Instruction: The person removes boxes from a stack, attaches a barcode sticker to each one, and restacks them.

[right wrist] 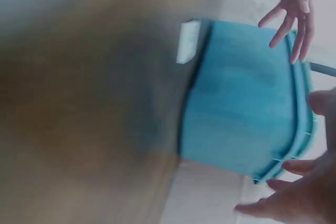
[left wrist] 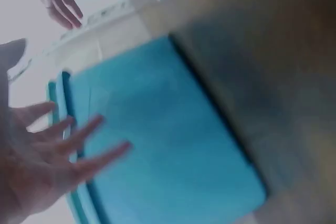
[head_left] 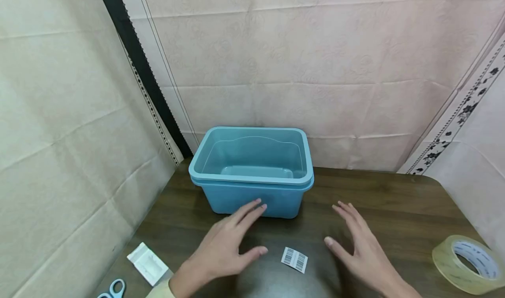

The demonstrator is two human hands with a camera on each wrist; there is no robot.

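Observation:
A blue plastic bin (head_left: 252, 197) stands upright toward the back of the table; its doubled rim looks like one bin nested in another. My left hand (head_left: 225, 245) hovers in front of it, fingers spread and holding nothing, the fingertips overlapping the bin's front wall in the head view. To the right, my right hand (head_left: 363, 250) is also spread above the table, with nothing in it. Between the two hands lies a small white barcode label (head_left: 294, 259). In the left wrist view the bin's side (left wrist: 157, 135) is close beyond the left fingers (left wrist: 100, 161).
A roll of clear tape (head_left: 446, 263) lies at the right on the dark wooden table (head_left: 367, 188). At the left are a small white packet (head_left: 147, 263) and light-blue scissors (head_left: 117, 289), partly cut off by the frame. Pale cloth (head_left: 315, 61) hangs around the table.

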